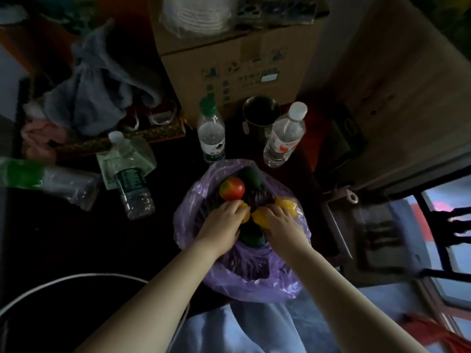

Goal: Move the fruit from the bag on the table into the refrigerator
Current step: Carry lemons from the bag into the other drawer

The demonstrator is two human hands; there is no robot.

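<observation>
Both hands reach into the purple bag (244, 281) on the dark worktop (76, 238). The left hand (224, 220) and right hand (280, 220) curl their fingers over yellow fruit (260, 216); whether either grips is hard to tell. A red fruit (232, 188) lies in the bag beyond the left hand. Behind the bag stand two bottles (211, 138) and a cup (260, 113), with a box (229, 54) further back.

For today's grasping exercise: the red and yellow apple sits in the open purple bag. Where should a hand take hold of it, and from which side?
Grip the red and yellow apple across its round middle, coming down from above through the mouth of the purple bag. Its top lies bare and uncovered, while a dark green fruit crowds its far side and the left hand sits just below it, so a sideways approach looks blocked.
</observation>
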